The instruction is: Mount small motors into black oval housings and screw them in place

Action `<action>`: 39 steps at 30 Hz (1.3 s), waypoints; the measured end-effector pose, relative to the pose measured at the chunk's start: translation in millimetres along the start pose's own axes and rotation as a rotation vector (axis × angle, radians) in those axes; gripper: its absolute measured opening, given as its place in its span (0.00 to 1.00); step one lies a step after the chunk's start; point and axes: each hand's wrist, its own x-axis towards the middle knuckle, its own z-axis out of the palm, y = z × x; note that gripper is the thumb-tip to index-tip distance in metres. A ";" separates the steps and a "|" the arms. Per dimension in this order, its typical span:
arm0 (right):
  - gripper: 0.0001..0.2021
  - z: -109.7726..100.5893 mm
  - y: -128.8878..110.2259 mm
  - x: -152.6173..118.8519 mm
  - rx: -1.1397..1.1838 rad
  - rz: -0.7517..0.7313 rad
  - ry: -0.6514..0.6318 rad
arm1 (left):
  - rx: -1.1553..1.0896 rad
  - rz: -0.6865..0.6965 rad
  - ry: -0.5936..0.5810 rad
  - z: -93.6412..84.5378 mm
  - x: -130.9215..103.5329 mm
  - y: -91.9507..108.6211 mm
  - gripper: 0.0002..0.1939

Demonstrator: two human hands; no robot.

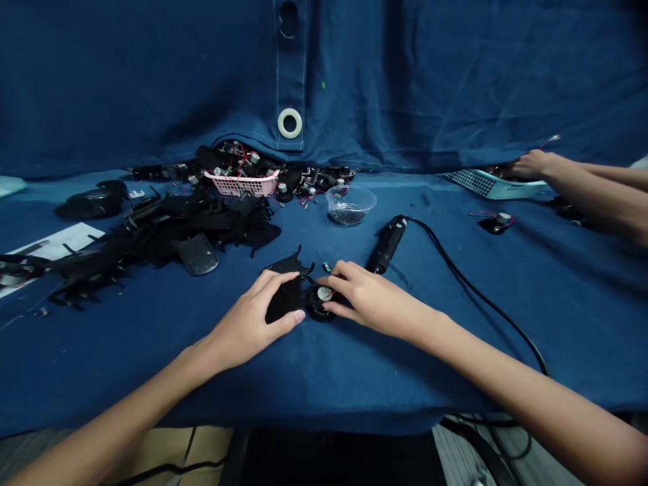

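Observation:
My left hand [258,307] rests over a thin black plastic part [287,297], its thumb and fingers spread apart around the part's near side. Just right of it lies a round black piece with a small pale motor [325,293] on top. My right hand [362,297] has its thumb and fingers closed about this motor from the right; the fingertips partly cover it. Behind my right hand an electric screwdriver [389,244] lies on the cloth, its tip hidden by the hand. A small green piece [327,267] sits beside my right fingers.
A clear bowl of small dark bits [350,206], a pink basket [243,184] of motors and a heap of black plastic parts [197,226] lie beyond. A black cord [470,287] runs right. Another person's hand [534,164] reaches into a mint basket [491,185].

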 end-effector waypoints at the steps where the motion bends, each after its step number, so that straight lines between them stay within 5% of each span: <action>1: 0.19 3.8 0.8 -1.1 0.006 0.005 0.013 | 0.025 -0.002 -0.009 -0.2 0.2 -1.7 0.28; 9: 0.14 18.7 1.2 -15.6 0.192 0.078 0.107 | 0.199 0.097 -0.089 -1.1 -1.2 -2.0 0.33; 16: 0.14 23.3 9.7 -26.5 0.319 0.140 0.115 | 0.150 0.384 -0.071 -0.1 14.4 -9.5 0.13; 25: 0.14 26.1 18.0 -24.9 0.484 0.118 0.138 | 0.079 0.695 0.123 10.0 24.7 -16.8 0.14; 39: 0.15 25.3 20.1 -24.1 0.560 0.118 0.136 | 0.173 0.688 0.068 11.5 23.4 -12.2 0.16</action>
